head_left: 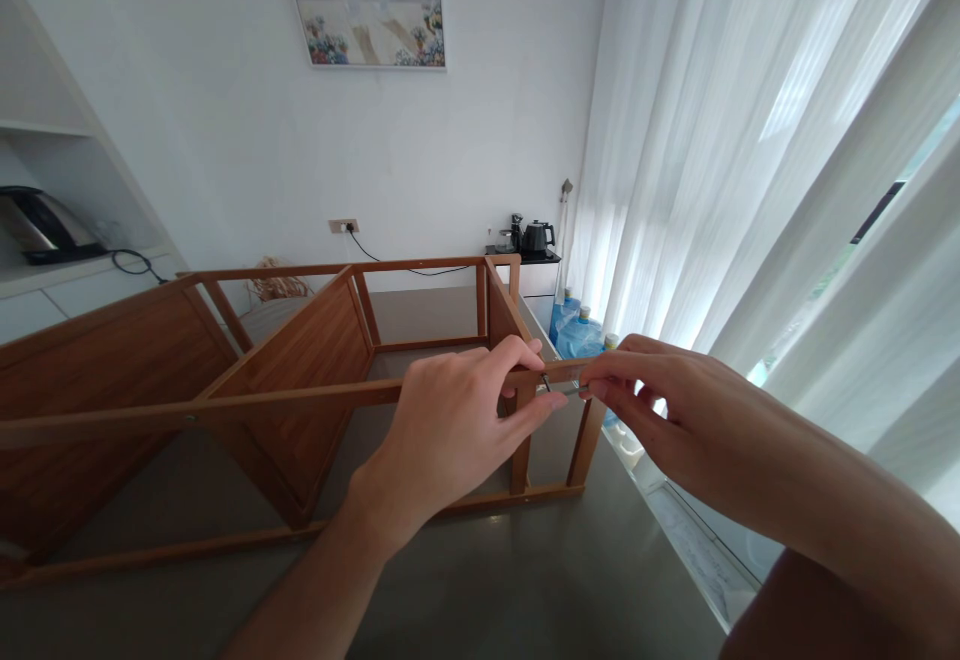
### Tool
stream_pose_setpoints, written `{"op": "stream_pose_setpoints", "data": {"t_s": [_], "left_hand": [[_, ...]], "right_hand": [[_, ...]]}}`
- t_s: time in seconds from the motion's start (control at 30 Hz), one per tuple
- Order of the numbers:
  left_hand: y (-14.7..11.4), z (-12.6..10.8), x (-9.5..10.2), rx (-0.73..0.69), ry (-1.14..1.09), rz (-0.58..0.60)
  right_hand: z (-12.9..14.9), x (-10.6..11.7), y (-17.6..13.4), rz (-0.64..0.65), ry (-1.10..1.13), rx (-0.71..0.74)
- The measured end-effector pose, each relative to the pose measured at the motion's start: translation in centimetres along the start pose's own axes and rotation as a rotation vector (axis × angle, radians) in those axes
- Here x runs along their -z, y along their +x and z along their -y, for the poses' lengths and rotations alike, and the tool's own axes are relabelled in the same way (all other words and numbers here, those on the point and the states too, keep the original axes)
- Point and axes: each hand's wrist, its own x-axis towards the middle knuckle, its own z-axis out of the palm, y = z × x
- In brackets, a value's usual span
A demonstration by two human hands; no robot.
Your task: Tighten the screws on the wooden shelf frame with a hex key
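A wooden shelf unit [292, 398] lies on its side, with slatted panels between its long rails. Close to the right end of its upper rail, my left hand [457, 410] curls its thumb and index finger around the bend of a thin metal hex key [571, 392]. The key's dark short arm points up at the rail. My right hand [637, 385] pinches the other end of the key between thumb and fingers. Whether the key's tip sits in a screw is hidden by my left fingers. A small bolt head [191, 418] shows farther left on the same rail.
Under the unit is a grey glossy tabletop [585, 580]. Blue water jugs [581, 335] stand beyond its right edge, by the white curtains [675, 140]. A black coffee pot [537, 237] is on a low cabinet behind. An electric kettle [49, 225] sits at far left.
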Motion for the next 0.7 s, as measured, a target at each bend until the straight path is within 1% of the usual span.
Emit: {"op": "stream_pose_setpoints", "data": {"t_s": [0.1, 0.3, 0.4, 0.47, 0.53, 0.6, 0.7], "left_hand": [[0.0, 0.0, 0.1, 0.007, -0.001, 0.005], [0.0, -0.1, 0.1, 0.009, 0.000, 0.007], [0.0, -0.1, 0.0, 0.004, 0.002, 0.000], [0.0, -0.1, 0.0, -0.002, 0.004, -0.003], [0.0, 0.0, 0.0, 0.000, 0.008, -0.004], [0.0, -0.1, 0.0, 0.007, 0.011, 0.000], [0.0, -0.1, 0.0, 0.018, 0.018, -0.002]], "right_hand": [[0.4, 0.2, 0.0, 0.007, 0.010, -0.020], [1.2, 0.5, 0.1, -0.081, 0.032, 0.002], [1.1, 0.4, 0.3, -0.118, 0.047, 0.020], [0.8, 0.4, 0.3, -0.127, 0.052, 0.002], [0.5, 0.5, 0.2, -0.105, 0.057, -0.035], [0.1, 0.5, 0.2, -0.053, 0.075, -0.059], [-0.4, 0.4, 0.2, 0.041, 0.143, -0.029]]}}
